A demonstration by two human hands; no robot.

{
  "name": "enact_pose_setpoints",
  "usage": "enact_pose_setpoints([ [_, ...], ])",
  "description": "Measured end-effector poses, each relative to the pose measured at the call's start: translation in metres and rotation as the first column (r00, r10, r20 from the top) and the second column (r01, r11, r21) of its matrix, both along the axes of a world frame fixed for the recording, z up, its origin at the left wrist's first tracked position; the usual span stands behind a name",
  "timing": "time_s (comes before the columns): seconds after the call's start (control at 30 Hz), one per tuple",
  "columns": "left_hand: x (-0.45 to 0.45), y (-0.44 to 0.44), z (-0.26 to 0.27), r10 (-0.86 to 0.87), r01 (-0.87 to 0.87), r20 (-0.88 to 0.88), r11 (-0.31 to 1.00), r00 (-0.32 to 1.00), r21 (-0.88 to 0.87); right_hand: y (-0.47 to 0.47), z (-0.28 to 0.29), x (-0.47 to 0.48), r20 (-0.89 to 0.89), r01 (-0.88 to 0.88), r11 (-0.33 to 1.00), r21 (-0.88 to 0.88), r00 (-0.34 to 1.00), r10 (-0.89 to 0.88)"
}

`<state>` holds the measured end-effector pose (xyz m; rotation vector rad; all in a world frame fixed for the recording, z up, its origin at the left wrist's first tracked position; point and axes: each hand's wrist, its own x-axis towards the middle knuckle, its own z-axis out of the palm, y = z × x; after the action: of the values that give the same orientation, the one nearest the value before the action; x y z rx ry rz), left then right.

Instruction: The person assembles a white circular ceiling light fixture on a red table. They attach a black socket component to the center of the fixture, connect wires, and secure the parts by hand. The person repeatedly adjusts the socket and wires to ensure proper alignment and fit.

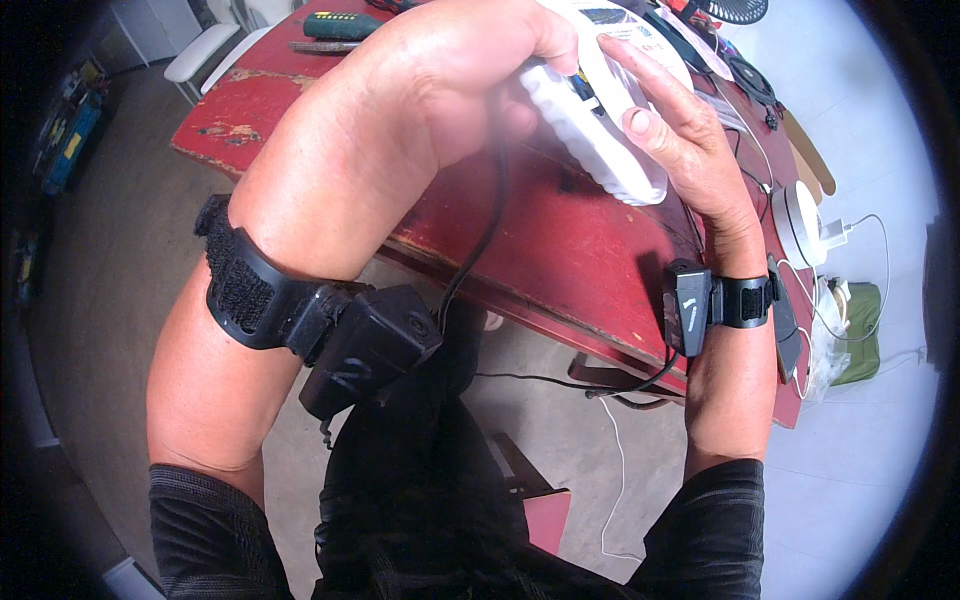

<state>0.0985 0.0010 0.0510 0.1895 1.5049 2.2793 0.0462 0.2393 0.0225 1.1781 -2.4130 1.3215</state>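
A white plastic case [600, 142] with a ribbed edge is held up over the red table, near the top of the view. My left hand [495, 82] grips its left side, the thumb on the upper edge. On the right side my right hand [682, 135] holds it, with the thumb by the lower rim and a finger along the upper face. A printed label [637, 34] with writing covers part of that face. Between the case's two white parts is a gap with something dark and yellow inside, too small to identify. My left fingertips are partly hidden.
The worn red table [540, 240] bears a green-and-yellow tool handle [341, 26], a coiled black cable [750, 79] and a white round device [796, 225] with a plug. A small fan [739, 7] is at the top right. Black cables run from both wrist-mounted devices.
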Motion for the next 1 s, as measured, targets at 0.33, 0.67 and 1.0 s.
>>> enact_pose_setpoints([
  [0.33,-0.042,-0.015,-0.017,-0.107,0.14,-0.217,0.98,0.97,0.142,0.006,0.0,-0.005,-0.029,-0.01,1.0,0.022,1.0,0.011],
  [0.67,-0.021,-0.003,-0.011,-0.025,0.035,-0.171,0.998,0.985,0.058,0.014,-0.007,-0.01,-0.02,-0.027,0.999,0.016,0.999,0.028],
  [1.0,-0.019,-0.009,-0.023,0.006,-0.006,-0.204,1.0,0.979,-0.002,-0.007,-0.001,0.007,-0.134,0.075,0.996,0.044,0.989,-0.069],
])
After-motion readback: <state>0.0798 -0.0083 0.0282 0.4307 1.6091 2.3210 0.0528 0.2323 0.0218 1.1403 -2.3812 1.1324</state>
